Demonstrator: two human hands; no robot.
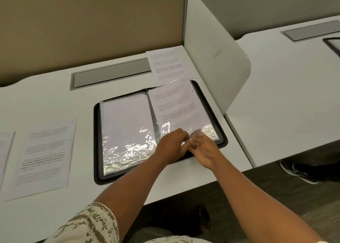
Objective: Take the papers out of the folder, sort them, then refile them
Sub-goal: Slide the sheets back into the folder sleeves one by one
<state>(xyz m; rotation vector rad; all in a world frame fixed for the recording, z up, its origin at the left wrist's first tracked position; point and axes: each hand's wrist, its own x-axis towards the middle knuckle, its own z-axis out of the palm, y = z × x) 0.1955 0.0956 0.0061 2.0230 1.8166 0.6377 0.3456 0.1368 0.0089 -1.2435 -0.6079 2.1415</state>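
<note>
The folder [160, 132] lay open on the white counter [55, 99], its right sleeve [176, 112] holding a printed sheet that stuck out past the far edge. Both hands met at the near edge of this sleeve: the left hand [172, 147] and the right hand [204, 151] had fingers curled, seemingly pinching the plastic and paper. To do it well, I think one hand should hold the sleeve flat while the other moves the sheet straight, without creasing. More papers [46, 156] lay at the left. Glare hid the exact fingertip contact, and the text was unreadable.
</note>
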